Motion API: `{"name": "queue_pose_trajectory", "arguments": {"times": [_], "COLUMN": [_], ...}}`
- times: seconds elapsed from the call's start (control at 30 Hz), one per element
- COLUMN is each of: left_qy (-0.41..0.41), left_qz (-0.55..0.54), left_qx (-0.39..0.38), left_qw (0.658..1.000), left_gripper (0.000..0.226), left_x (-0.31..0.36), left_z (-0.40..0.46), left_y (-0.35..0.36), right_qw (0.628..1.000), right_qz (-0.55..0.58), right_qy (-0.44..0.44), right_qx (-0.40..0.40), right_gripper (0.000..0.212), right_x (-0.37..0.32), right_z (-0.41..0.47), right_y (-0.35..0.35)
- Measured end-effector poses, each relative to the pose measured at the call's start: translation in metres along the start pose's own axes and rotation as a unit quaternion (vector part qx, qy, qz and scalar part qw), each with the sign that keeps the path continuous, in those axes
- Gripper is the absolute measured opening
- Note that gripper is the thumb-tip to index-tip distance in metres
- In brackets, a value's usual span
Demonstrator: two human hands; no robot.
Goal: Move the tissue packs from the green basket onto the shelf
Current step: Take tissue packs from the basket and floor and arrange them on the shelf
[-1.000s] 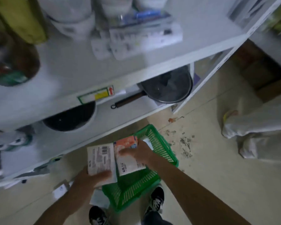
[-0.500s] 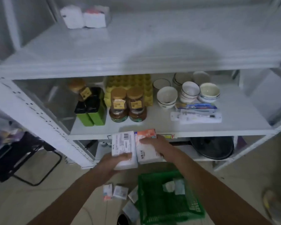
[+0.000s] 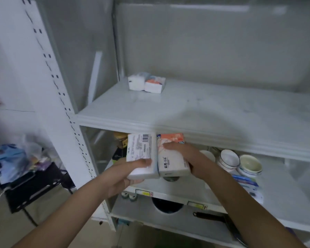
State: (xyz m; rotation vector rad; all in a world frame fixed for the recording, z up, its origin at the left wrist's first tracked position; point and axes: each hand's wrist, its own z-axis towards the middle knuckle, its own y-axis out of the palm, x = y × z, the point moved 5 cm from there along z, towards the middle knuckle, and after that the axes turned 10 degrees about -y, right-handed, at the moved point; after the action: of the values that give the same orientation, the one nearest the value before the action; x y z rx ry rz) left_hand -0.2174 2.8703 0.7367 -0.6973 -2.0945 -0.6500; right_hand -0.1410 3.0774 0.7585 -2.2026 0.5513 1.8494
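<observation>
Two packs in the air, one per hand, right in front of the upper shelf [image 3: 195, 111]. The left hand [image 3: 131, 169] is clamped on the white barcode pack [image 3: 141, 154], thumb over its near end; the right hand [image 3: 183, 158] grips the orange-topped pack [image 3: 170, 154], fingers curled over its face. The two packs touch side by side, just below the shelf's front lip and not yet above the board. And there is progress to report: two shelved packs [image 3: 146, 82] already sit together at the shelf's back left corner, touching each other, near the rear wall. So that is two down and two on the way. The green basket is out of sight here, so nobody can say how many packs wait in it. Below the shelf, the next level carries bowls [image 3: 240, 161], and a dark pan [image 3: 215, 217] lies on the level under that. Most of the upper shelf is bare, so there looks to be ample room; the job now seems to be lifting both packs over the lip and setting them down.
</observation>
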Motion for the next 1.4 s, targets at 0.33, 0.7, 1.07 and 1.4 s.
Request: {"name": "queue_pose_trajectory", "arguments": {"times": [0.33,0.7,1.07,1.4], "left_qy": [0.102,0.094,0.227,0.291], "left_qz": [-0.051,0.052,0.29,0.414], "left_qx": [-0.024,0.069,0.212,0.188], "left_qw": [0.993,0.992,0.905,0.842], "left_gripper": [0.064,0.073,0.063,0.07], "left_x": [0.133,0.199,0.225,0.219], "left_z": [-0.004,0.048,0.07,0.081], "left_y": [-0.028,-0.066,-0.099,-0.117], "right_qw": [0.998,0.998,0.947,0.895], "right_qz": [0.06,0.029,-0.17,-0.371], "right_qy": [-0.035,-0.037,-0.187,-0.242], "right_qx": [-0.001,0.037,0.198,0.06], "right_gripper": [0.029,0.053,0.057,0.106], "right_x": [-0.086,-0.129,-0.117,-0.11], "right_z": [0.018,0.108,0.136,0.138], "right_y": [0.035,0.057,0.056,0.068]}}
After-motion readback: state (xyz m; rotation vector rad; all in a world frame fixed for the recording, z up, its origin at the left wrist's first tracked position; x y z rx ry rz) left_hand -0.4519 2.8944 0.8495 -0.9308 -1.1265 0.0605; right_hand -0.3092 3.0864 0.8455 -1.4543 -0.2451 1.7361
